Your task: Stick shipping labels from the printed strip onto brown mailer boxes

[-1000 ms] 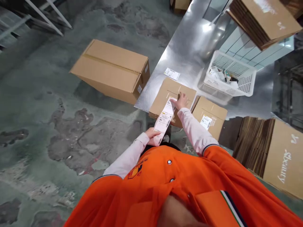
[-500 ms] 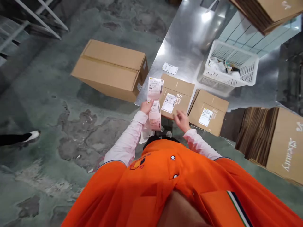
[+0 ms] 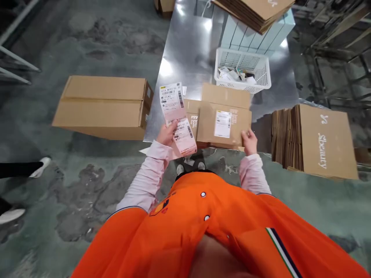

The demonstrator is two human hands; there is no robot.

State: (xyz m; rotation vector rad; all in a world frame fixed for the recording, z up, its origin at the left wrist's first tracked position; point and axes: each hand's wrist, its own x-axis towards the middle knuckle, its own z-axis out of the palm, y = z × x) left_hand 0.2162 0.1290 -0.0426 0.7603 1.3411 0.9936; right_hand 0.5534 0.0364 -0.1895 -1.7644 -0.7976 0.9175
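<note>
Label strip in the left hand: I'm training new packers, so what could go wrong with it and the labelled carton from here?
The label strip is held in the left hand with its lower end loose near the front edge of the metal table, so it might crease or snag.

The labelled carton, gripped at its side by the right hand, overlaps another carton and could slip or drag it along.

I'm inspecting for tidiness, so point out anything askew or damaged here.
The floor looks damaged: worn grey patches break its green surface on the person's left. On the table, the cardboard stack looks askew, angled against the pale boxes.
</note>
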